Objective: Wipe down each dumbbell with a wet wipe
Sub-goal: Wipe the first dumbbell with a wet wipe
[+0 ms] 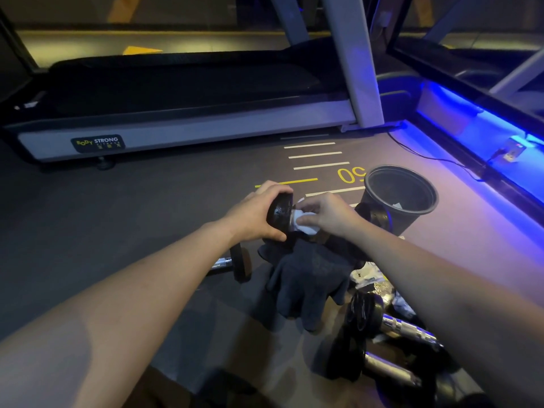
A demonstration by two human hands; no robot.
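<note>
While left hand [255, 214] grips dumbbell [279, 212] head, your right hand [329, 214] fingers pinch wet wipe [303, 223] on handle; mid-wipe. Next: rotate, do far head at 2 o'clock.

You work in a dim room. The strongest light is a blue strip [459, 104] well beyond and to the right of your fingers [306, 220], tinting the floor [147, 231] purple there. Chrome dumbbell handles [406, 328] nearer to you than the fingers catch small glints. Left of the fingers the floor sinks into shadow. Straight lines bow at the edges, and your near forearms look soft.
</note>
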